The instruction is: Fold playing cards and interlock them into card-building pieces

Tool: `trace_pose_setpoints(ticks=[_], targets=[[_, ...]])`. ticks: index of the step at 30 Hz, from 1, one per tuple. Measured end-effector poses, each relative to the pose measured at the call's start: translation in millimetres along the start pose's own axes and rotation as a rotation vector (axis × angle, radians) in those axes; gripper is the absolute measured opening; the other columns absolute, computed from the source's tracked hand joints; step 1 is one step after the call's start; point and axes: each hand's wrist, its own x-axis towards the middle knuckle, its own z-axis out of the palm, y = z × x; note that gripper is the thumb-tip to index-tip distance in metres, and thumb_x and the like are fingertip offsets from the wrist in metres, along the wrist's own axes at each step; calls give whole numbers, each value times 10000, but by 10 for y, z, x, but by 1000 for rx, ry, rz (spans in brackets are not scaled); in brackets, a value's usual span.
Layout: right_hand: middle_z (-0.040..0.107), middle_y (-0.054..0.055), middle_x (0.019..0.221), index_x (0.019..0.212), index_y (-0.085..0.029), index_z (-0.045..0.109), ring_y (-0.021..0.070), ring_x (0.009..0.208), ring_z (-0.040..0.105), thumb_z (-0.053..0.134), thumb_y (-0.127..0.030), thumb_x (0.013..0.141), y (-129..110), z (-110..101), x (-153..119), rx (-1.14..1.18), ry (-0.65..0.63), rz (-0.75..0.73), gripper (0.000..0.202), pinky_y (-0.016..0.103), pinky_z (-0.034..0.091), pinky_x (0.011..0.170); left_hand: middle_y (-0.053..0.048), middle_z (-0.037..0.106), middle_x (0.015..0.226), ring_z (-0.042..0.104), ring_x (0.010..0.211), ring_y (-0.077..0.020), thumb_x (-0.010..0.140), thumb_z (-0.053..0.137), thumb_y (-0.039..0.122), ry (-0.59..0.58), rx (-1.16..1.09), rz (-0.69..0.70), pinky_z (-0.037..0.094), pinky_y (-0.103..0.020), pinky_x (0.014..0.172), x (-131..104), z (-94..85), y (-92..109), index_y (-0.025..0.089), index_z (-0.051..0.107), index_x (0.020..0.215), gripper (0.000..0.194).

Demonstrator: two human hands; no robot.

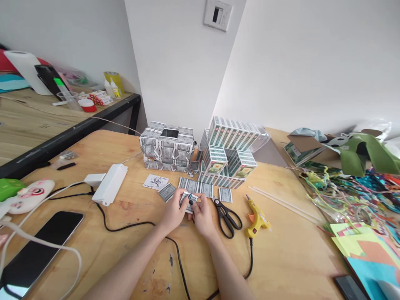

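Left hand [176, 208] and right hand [203, 214] pinch a patterned playing card [188, 208] — uneven thumb pressure could crease it; swinging right might knock the scissors [221, 208].

I can read no words or numbers from here; the printing on the stacked card boxes [233, 134] behind the glue gun [257, 219] is too small.

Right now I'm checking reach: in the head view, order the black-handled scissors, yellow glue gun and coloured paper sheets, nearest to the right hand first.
1. Scissors, just to the right
2. Glue gun, farther right
3. Paper sheets, far right
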Motion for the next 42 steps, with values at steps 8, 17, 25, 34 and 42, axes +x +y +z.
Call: trace_pose_setpoints(ticks=[8,17,25,34,42], targets=[[416,-85,501,806,-220,397,77,304,354,410,-470,833,21,-5,-3,-15,137,9,252,196,266,315,6,521,674,509,604,-140,851,377,333,-20,-47,-14,407,-249,576,-39,45,48,192,461,854,164],[576,30,682,792,-205,447,153,550,525,387,-329,849,132,3,-3,-458,342,-153,149,256,385,510,29,458,589,449,543,-119,827,399,309,28,40,-2,359,-228,534,-19,2,74,192,469,747,159],[532,-11,564,839,-202,451,135,436,480,398,-404,845,106,50,-34,-352,317,-83,208,230,352,419,53,391,544,400,485,-105,836,383,321,34,-14,-16,312,-211,490,-24,30,47,201,405,697,184],[418,-49,532,698,-220,419,92,388,384,390,-493,834,45,125,-46,-83,249,-17,307,200,318,344,36,450,582,436,503,-98,830,417,378,34,-277,-158,337,-198,468,-10,50,25,183,441,727,222],[351,-86,424,676,-217,400,75,319,305,407,-517,824,20,91,-12,52,189,19,335,192,234,315,75,360,519,394,407,-79,770,475,481,-37,-511,-339,326,-175,354,37,89,71,193,411,663,313]])
